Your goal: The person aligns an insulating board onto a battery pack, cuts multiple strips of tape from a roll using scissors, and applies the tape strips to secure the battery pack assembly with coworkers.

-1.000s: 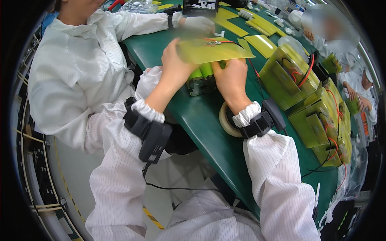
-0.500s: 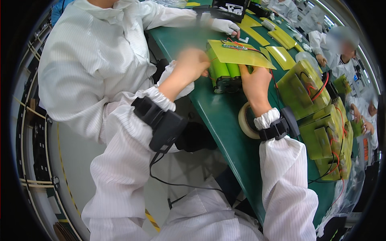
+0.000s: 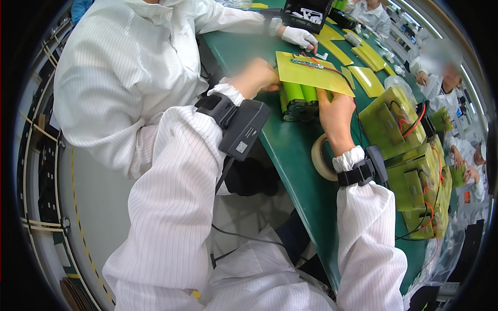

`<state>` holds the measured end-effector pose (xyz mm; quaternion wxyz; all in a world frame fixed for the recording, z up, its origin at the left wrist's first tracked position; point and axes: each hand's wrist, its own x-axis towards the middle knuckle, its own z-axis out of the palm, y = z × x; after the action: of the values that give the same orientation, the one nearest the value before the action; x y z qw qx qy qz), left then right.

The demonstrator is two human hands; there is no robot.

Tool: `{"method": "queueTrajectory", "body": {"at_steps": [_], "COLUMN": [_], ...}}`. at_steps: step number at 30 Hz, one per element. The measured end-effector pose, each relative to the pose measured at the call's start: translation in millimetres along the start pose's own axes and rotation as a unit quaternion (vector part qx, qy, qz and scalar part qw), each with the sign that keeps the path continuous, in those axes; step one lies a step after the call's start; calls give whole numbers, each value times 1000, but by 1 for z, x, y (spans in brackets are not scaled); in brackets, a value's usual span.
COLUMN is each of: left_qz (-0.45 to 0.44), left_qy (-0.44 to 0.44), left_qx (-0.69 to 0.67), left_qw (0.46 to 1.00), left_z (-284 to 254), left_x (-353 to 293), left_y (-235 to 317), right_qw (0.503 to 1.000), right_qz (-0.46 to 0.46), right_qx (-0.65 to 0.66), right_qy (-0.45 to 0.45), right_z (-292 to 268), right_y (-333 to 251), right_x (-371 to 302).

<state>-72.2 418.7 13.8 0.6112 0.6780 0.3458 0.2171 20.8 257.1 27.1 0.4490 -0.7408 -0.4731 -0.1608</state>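
A battery pack of bright green cylindrical cells with a black end holder rests on the table. Over its top lies a yellow-green insulating sheet, which carries a small circuit board with red and black wires. My right hand grips the pack's right side, thumb against the cells, other fingers partly hidden. At the left edge of pack and sheet is my left hand, its fingers curled and partly blurred; what they pinch cannot be made out.
A tape roll lies beside my right wrist. Wrapped packs with red and black wires are stacked on the right. Yellow sheets and a black box lie farther back. A co-worker's gloved hand rests on the green table.
My left hand has moved right and slightly up, to the pack's left edge. The pack and my right hand appear slightly farther right in the picture.
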Motion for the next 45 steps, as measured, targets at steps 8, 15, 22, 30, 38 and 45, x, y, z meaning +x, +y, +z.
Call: {"method": "queueTrajectory", "body": {"at_steps": [8, 15, 22, 30, 38, 45], "left_qz": [67, -97, -125, -102, -157, -156], "left_qy": [-67, -128, -95, -93, -25, -18], "left_qx": [163, -106, -88, -81, -117, -121], "left_qw": [982, 981, 984, 987, 980, 980], "left_z": [-20, -3, -20, -15, -17, -17], "left_x": [28, 15, -17, -22, -19, -26], "left_y": [-15, 14, 24, 30, 29, 33], "right_qw": [999, 927, 885, 944, 921, 877], "right_qz": [33, 240, 268, 226, 283, 315], "right_qx": [34, 285, 325, 176, 202, 286], "right_qy": [-20, -42, -199, -162, -177, -222], "right_z": [-20, -43, -33, -26, -22, -24], "right_y": [49, 69, 53, 96, 86, 82], "right_x": [-15, 10, 15, 20, 30, 34]}}
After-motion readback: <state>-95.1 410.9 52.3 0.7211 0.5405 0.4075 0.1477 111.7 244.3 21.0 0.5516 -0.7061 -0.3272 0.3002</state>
